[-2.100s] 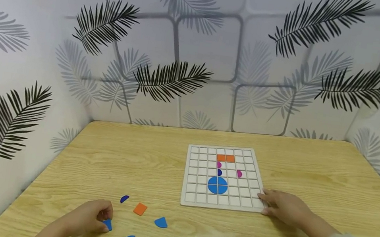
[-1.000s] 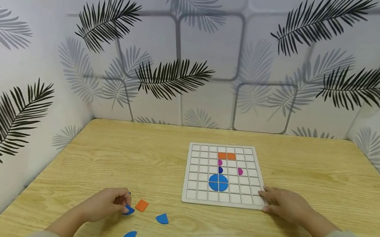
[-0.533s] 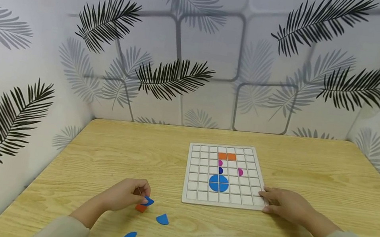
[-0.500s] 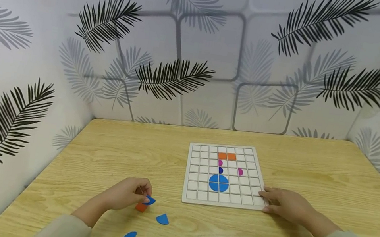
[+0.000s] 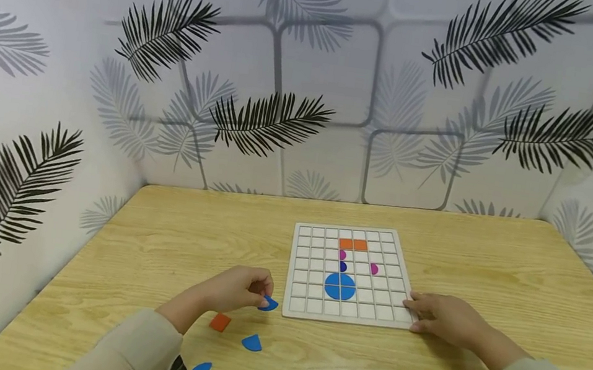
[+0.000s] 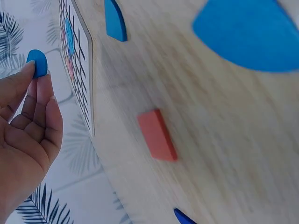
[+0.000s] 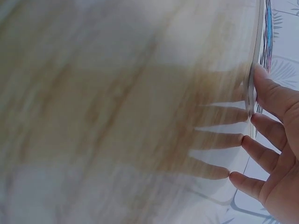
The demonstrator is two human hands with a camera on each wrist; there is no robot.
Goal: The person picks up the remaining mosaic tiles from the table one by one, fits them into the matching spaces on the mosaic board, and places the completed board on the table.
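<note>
My left hand (image 5: 237, 290) pinches a blue quarter-circle tile (image 5: 270, 305) between thumb and fingertips, just left of the white grid board (image 5: 299, 290). In the left wrist view, the rounded edge of that tile (image 6: 38, 63) sticks out past the fingers. The right hand (image 5: 447, 319) touches the board's right edge by its front corner, its fingers straight and spread. On the board lie two orange squares (image 5: 353, 244), blue quarters forming a full circle (image 5: 340, 286), a dark blue half-circle (image 5: 343, 266) and two magenta half-circles (image 5: 373, 269).
Loose on the wooden table (image 5: 184, 226) are an orange square (image 5: 220, 322) and blue quarter-circles (image 5: 252, 342) near the front. A dark blue piece (image 6: 183, 217), hidden behind the left forearm in the head view, shows in the left wrist view. A leaf-patterned wall covering (image 5: 326, 170) stands behind.
From the left side of the table my left hand has carried the blue quarter-circle tile rightward and away, past the orange square, to beside the board. The right hand has stayed at the board's edge.
</note>
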